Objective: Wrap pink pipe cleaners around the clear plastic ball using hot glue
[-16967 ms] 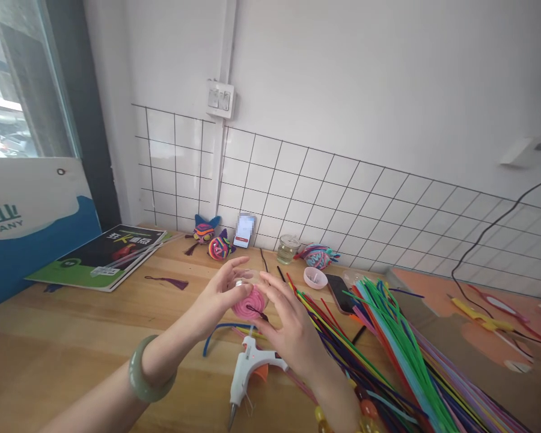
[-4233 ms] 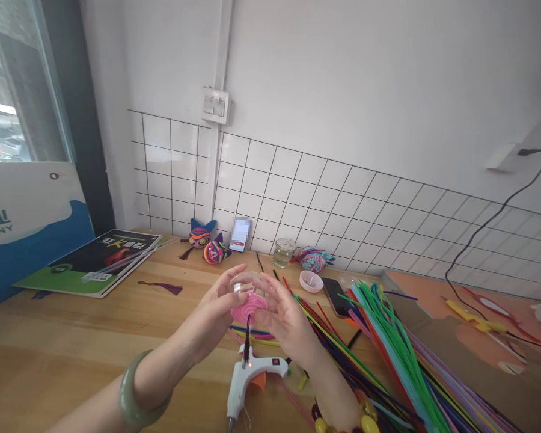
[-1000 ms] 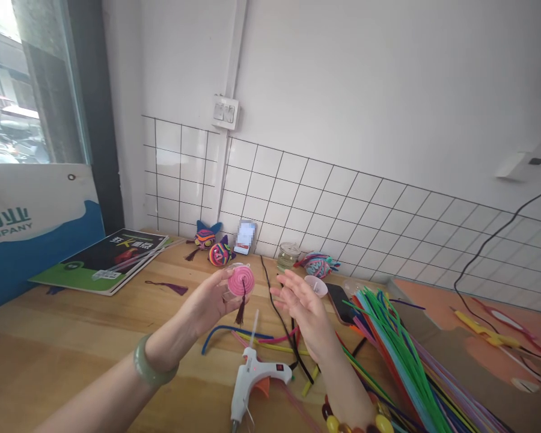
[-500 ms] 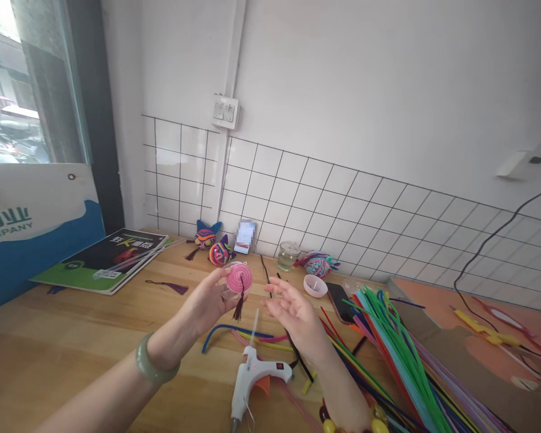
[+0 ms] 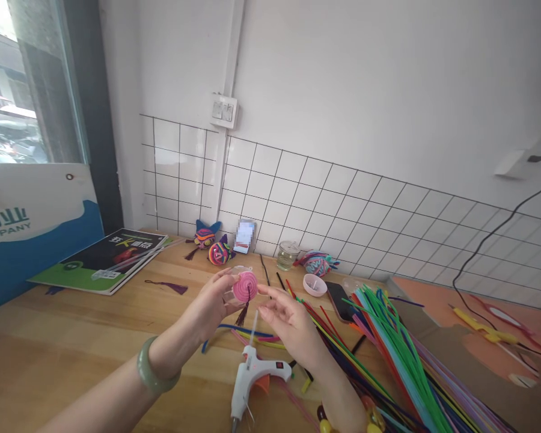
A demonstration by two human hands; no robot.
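Observation:
My left hand (image 5: 216, 296) is closed on a pink coiled disc (image 5: 244, 286) that has a clear piece behind it. A dark purple tassel (image 5: 242, 315) hangs from the disc's middle. Close to the disc's right side is my right hand (image 5: 286, 316), thumb and forefinger apart with nothing between them. Its forefinger tip reaches the disc's edge; I cannot tell whether they touch. Below the hands lies a white glue gun (image 5: 246, 385), its glue stick (image 5: 254, 329) pointing up toward the tassel.
Many coloured pipe cleaners (image 5: 401, 355) spread over the right. Along the wall stand yarn-striped ornaments (image 5: 219, 251), a propped phone (image 5: 244, 236), a glass jar (image 5: 287, 255) and a pink bowl (image 5: 315, 285). A dark phone (image 5: 340, 302), magazines (image 5: 112, 258) and a loose tassel (image 5: 169, 285) lie around.
My left hand has shifted slightly right with the pink disc and its tassel. My right hand has come down and closer to the disc, its forefinger now at the edge.

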